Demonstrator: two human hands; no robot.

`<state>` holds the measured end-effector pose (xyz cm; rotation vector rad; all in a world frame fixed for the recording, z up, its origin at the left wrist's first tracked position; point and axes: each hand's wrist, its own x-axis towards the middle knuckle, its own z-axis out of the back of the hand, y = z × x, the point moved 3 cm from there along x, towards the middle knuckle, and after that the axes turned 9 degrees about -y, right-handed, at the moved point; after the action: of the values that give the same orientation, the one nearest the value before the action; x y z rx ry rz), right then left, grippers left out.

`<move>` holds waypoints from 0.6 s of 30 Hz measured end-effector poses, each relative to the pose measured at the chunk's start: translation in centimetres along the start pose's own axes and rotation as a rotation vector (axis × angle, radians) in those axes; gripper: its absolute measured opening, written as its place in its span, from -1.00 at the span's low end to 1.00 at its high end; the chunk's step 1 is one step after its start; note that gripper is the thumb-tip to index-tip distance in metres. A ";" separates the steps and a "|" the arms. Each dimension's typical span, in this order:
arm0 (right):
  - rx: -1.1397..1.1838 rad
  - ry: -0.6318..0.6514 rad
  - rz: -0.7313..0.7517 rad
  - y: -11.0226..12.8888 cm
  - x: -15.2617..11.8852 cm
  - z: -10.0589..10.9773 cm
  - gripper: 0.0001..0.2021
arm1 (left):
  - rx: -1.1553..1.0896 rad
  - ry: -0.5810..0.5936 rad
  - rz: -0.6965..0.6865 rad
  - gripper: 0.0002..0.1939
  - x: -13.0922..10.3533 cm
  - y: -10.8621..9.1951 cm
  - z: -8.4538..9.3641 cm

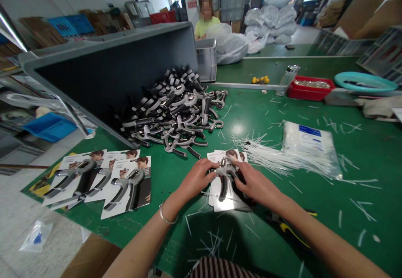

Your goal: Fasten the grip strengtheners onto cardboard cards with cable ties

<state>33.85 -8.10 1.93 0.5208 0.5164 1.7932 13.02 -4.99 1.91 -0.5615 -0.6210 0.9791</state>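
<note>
A grey and black hand grip strengthener (223, 181) lies on a printed backing card (228, 204) in front of me, with its spring end away from me. My left hand (201, 175) closes its fingertips on the left side of it. From the other side my right hand (251, 181) grips the same strengthener near its spring, thumb and fingers bent around it. More cards peek out beneath the top one. To the left, several cards with grip strengtheners (127, 188) on them lie overlapping.
A tipped grey crate (109, 39) spills a heap of grip strengtheners (180, 110). White cable ties (270, 156) and a plastic bag (309, 144) lie to the right, with yellow-handled cutters (292, 230) by my right forearm. Farther back are a red tray (310, 93) and another person (205, 22).
</note>
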 end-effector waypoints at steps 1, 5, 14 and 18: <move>-0.005 0.009 -0.015 0.0 -0.8 -0.4 -0.44 | -0.018 0.014 0.008 -0.79 -0.8 0.0 -0.4; -0.082 -0.085 -0.049 0.4 -3.2 -0.8 -0.45 | -0.048 0.010 0.045 -0.81 -1.7 0.0 -1.3; 0.053 -0.205 0.116 0.8 -2.3 -1.5 -0.93 | -0.127 -0.074 0.031 -0.85 2.8 -0.8 -3.1; 0.151 -0.257 0.103 -0.2 -1.5 -2.2 -0.93 | -0.193 -0.084 0.026 -0.92 1.6 -1.4 -3.4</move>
<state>33.10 -9.67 -0.15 0.8838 0.4542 1.7596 16.86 -4.78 0.89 -0.7031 -0.7903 0.9765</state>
